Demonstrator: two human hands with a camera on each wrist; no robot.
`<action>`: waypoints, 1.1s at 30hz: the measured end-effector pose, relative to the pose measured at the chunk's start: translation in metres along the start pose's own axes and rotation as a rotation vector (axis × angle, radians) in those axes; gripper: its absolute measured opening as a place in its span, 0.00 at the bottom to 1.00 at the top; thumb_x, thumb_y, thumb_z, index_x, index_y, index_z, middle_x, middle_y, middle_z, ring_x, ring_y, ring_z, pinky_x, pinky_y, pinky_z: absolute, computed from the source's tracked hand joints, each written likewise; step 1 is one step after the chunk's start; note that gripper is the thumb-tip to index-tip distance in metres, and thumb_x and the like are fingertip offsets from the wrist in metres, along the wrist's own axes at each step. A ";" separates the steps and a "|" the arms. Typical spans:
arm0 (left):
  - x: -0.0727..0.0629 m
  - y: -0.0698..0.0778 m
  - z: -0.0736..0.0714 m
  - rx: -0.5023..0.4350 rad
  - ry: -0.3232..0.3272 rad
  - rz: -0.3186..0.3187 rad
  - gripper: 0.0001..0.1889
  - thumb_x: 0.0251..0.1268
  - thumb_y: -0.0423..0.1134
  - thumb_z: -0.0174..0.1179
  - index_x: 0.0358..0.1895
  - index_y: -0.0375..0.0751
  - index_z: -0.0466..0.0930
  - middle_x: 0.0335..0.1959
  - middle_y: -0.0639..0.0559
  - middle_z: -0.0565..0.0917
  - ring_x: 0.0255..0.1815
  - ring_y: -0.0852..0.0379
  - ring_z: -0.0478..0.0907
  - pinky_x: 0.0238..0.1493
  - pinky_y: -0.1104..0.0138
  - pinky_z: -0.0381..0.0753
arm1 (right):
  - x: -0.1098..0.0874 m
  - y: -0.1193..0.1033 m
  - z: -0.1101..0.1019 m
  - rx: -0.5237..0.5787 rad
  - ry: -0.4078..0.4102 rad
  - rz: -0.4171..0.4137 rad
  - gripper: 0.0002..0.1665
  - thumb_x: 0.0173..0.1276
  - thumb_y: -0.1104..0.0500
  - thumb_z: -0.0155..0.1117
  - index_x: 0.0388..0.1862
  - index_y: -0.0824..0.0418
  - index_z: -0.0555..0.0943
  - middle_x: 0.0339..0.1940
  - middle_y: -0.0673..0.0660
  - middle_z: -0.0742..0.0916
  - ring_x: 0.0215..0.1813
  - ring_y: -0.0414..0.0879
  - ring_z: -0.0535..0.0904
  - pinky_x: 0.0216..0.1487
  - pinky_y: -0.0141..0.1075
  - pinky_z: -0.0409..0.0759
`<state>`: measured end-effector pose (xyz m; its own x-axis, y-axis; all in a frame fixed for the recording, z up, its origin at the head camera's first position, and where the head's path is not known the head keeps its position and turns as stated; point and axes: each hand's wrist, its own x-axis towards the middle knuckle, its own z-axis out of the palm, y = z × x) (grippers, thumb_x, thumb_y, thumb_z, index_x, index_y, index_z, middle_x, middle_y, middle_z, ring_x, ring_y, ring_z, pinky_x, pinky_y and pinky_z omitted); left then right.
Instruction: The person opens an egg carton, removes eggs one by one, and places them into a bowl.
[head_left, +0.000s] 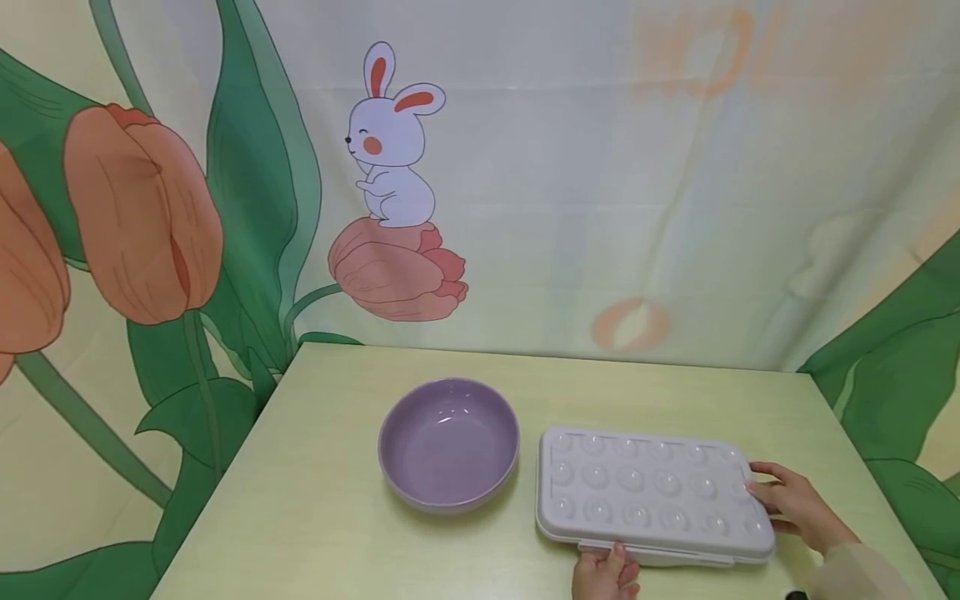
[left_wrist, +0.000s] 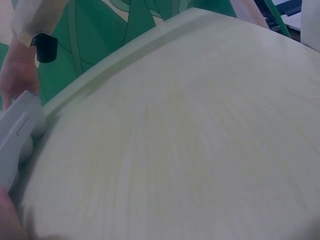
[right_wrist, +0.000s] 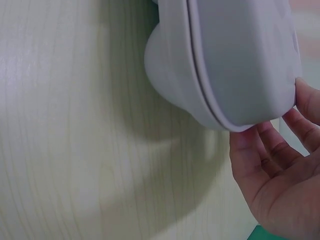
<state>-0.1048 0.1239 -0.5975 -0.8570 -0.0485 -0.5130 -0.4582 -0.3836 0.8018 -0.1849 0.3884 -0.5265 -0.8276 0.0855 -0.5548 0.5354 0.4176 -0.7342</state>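
A pale grey lidded egg box [head_left: 652, 496] with rows of round bumps on its lid lies at the right of the table in the head view. My left hand [head_left: 604, 575] pinches its front edge at the latch strip, thumb on top; only a bit of that hand shows in the left wrist view. At the box's right end, my right hand [head_left: 797, 505] grips the corner, thumb on the lid side and fingers beneath the rim, as the right wrist view shows. Rounded egg cups [right_wrist: 167, 72] bulge below the rim. The lid is on, so the inside is hidden.
A purple bowl [head_left: 450, 450] stands left of the egg box on the pale wooden table [head_left: 315, 500]. Behind the table hangs a cloth [head_left: 525, 167] printed with tulips and a rabbit. A black band [left_wrist: 46, 47] sits at the right wrist.
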 end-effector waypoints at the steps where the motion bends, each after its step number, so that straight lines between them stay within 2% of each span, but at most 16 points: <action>1: 0.000 -0.001 0.000 0.006 0.009 0.004 0.14 0.56 0.43 0.56 0.38 0.34 0.74 0.20 0.53 0.78 0.21 0.63 0.76 0.23 0.69 0.77 | 0.000 0.000 0.000 0.002 0.001 -0.002 0.43 0.63 0.48 0.54 0.66 0.68 0.48 0.48 0.68 0.75 0.38 0.44 0.76 0.38 0.40 0.76; 8: -0.003 0.001 0.000 -0.036 0.011 0.011 0.16 0.54 0.43 0.58 0.39 0.34 0.74 0.21 0.53 0.78 0.22 0.63 0.76 0.23 0.70 0.76 | -0.003 0.003 -0.001 0.003 0.000 -0.031 0.45 0.61 0.45 0.55 0.66 0.68 0.49 0.50 0.69 0.74 0.37 0.43 0.76 0.38 0.41 0.77; 12: -0.006 0.004 -0.001 -0.057 0.002 -0.004 0.16 0.54 0.41 0.59 0.40 0.31 0.72 0.25 0.50 0.78 0.25 0.61 0.76 0.26 0.68 0.77 | -0.002 0.003 0.000 0.004 -0.003 -0.029 0.45 0.61 0.45 0.55 0.66 0.68 0.48 0.52 0.71 0.71 0.38 0.43 0.76 0.38 0.41 0.77; 18: -0.010 0.006 0.005 -0.059 -0.090 -0.085 0.18 0.52 0.38 0.61 0.42 0.29 0.70 0.31 0.48 0.78 0.32 0.58 0.76 0.36 0.63 0.77 | -0.001 0.002 0.002 0.002 0.004 -0.015 0.44 0.61 0.46 0.55 0.66 0.68 0.48 0.54 0.72 0.70 0.38 0.44 0.76 0.38 0.40 0.76; 23: -0.015 0.005 0.018 -0.035 -0.143 -0.121 0.17 0.54 0.39 0.59 0.41 0.29 0.71 0.30 0.48 0.80 0.33 0.58 0.77 0.40 0.60 0.77 | -0.001 0.001 0.002 0.006 0.015 0.001 0.44 0.61 0.46 0.55 0.66 0.68 0.48 0.55 0.72 0.68 0.39 0.46 0.76 0.38 0.40 0.76; 28: -0.016 0.001 0.029 -0.033 -0.094 -0.092 0.16 0.52 0.40 0.59 0.38 0.30 0.74 0.24 0.49 0.79 0.28 0.60 0.77 0.34 0.65 0.78 | -0.001 0.001 0.003 0.008 0.021 0.005 0.44 0.62 0.47 0.55 0.66 0.68 0.48 0.56 0.72 0.66 0.39 0.45 0.76 0.38 0.40 0.77; 33: -0.010 -0.010 0.033 -0.037 -0.048 -0.026 0.14 0.50 0.41 0.61 0.34 0.31 0.76 0.17 0.51 0.77 0.20 0.62 0.76 0.27 0.69 0.78 | -0.002 0.001 0.003 0.014 0.031 -0.006 0.42 0.63 0.48 0.54 0.66 0.68 0.48 0.52 0.72 0.69 0.38 0.45 0.76 0.37 0.40 0.77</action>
<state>-0.0999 0.1586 -0.5906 -0.8556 0.0058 -0.5176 -0.4722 -0.4185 0.7758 -0.1820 0.3858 -0.5275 -0.8354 0.1112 -0.5382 0.5326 0.4056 -0.7429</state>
